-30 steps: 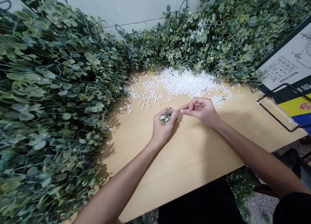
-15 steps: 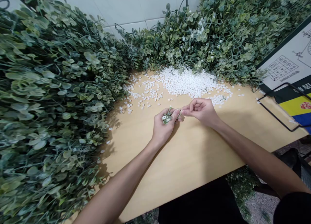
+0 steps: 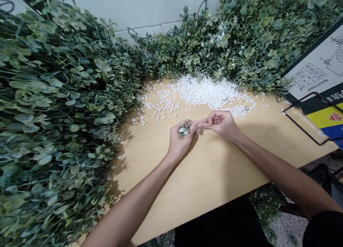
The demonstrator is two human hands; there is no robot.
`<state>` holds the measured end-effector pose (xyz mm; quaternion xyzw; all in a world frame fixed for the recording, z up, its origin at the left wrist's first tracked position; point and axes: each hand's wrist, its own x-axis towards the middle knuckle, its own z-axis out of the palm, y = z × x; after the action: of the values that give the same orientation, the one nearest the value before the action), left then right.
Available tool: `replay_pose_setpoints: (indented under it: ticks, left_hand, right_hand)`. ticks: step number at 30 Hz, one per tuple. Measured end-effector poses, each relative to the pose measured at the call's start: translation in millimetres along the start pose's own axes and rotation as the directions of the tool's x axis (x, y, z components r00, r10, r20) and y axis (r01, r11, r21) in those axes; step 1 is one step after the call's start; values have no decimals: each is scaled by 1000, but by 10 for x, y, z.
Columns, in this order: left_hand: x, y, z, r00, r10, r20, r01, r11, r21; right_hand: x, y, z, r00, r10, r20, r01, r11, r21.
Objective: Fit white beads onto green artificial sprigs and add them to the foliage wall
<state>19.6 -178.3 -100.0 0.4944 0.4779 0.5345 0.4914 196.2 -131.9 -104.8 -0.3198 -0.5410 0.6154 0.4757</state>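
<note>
My left hand (image 3: 180, 141) is closed around a small artificial leaf sprig (image 3: 183, 132), with green leaves and a white bead-like piece showing above the fingers. Right beside its thumb tip, my right hand (image 3: 221, 124) pinches thumb and forefinger together at the sprig's stem end. What lies between those right fingertips is too small and covered to make out. Both hands are just above the wooden tabletop (image 3: 198, 182). Behind them spreads a heap of small white beads (image 3: 209, 91), with looser ones scattered to the left.
Piled artificial foliage (image 3: 61, 107) lines the left side, and more greenery (image 3: 249, 43) stands along the back by the tiled wall (image 3: 134, 8). At the right are a printed carton (image 3: 311, 75) and a black wire frame (image 3: 302, 127). The table's front edge slants below my forearms.
My right fingertips have shifted slightly left, now meeting the left thumb. The left hand keeps its hold on the sprig, nearly still.
</note>
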Motion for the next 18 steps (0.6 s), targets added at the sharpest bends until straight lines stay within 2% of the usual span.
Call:
replay_pose_setpoints:
  ticks: [6,9,11,14,18]
  left_hand:
    - [24,-22,14,1000,-10,-25,8,997,-81]
    - [39,-54,7,997,-4,-77,-7,990,-140]
    - [46,-73,-4,998,8,-67,-18,988,-155]
    - [48,-80,-12,999,38,-7,-39,985,-171]
    - [31,-51,9,999,41,35,-33,980,-198]
  right_hand:
    - [25,-48,30,1000,-26,-2,25,999,-31]
    - [39,-212,15,997,-63,-33,60,994,-91]
    - [-1,-450,-64,995,-91,-30,86,986,-146]
    - [-232,-1006,-352,994,-107,-11,100,954,-284]
    - [-906,-1750,-938,993,-121,10,113,886,-449]
